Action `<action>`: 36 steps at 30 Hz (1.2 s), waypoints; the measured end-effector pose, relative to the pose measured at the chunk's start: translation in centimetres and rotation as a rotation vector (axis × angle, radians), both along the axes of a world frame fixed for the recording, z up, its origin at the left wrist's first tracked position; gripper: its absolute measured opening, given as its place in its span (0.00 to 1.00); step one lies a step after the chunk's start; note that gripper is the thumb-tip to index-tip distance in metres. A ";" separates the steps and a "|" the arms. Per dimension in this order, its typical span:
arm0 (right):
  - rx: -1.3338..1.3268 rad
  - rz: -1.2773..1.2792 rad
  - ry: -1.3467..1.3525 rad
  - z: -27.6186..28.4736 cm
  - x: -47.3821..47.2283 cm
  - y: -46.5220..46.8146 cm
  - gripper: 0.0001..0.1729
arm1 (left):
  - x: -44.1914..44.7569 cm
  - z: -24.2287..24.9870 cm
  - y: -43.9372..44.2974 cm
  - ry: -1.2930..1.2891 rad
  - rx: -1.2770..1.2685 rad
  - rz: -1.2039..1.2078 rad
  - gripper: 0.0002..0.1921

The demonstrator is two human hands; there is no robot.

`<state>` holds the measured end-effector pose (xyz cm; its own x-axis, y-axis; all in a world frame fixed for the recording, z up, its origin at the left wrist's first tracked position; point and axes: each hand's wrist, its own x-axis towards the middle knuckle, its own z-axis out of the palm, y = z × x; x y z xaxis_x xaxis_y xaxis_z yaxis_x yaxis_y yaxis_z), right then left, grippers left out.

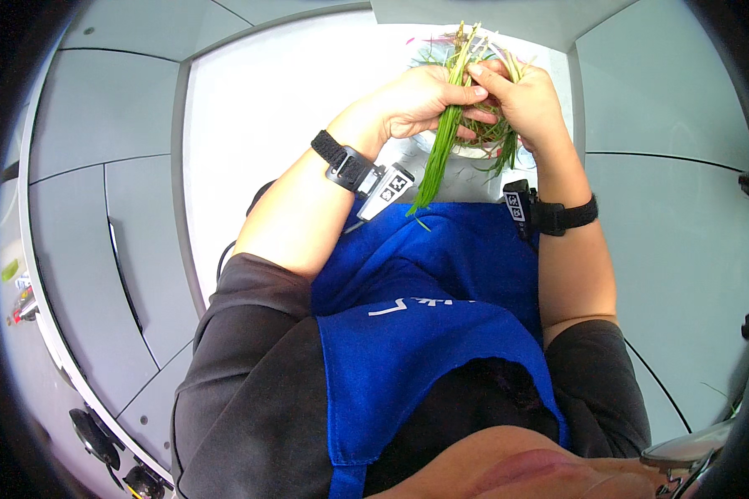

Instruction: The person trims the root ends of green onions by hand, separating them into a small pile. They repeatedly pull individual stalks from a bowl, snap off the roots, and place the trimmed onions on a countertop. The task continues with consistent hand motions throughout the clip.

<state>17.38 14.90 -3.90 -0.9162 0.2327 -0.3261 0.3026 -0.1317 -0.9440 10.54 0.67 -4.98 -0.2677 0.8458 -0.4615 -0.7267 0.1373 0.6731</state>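
Note:
My left hand (437, 103) grips a bunch of long, thin green stalks, likely chives (438, 156). Their pale ends point up and away, and the leafy tips hang toward my apron. Close against it, my right hand (521, 96) pinches pale stalks between thumb and fingers, with a smaller tuft of greens (507, 150) hanging below. Under both hands sits a round container (480, 151), apparently lined with plastic, holding tangled green and brownish scraps (484, 128). My hands hide much of it.
The container stands on a white surface (274, 112), where small green bits (434, 168) lie scattered near my apron (424, 262). Grey panels (655, 106) border both sides. Each wrist wears a strapped device (384, 187). At the far left are blurred small items (25, 305).

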 end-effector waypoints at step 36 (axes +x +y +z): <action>-0.284 -0.226 0.021 1.3 1.0 1.7 0.10 | -0.2 1.5 0.0 0.471 -0.157 0.348 0.17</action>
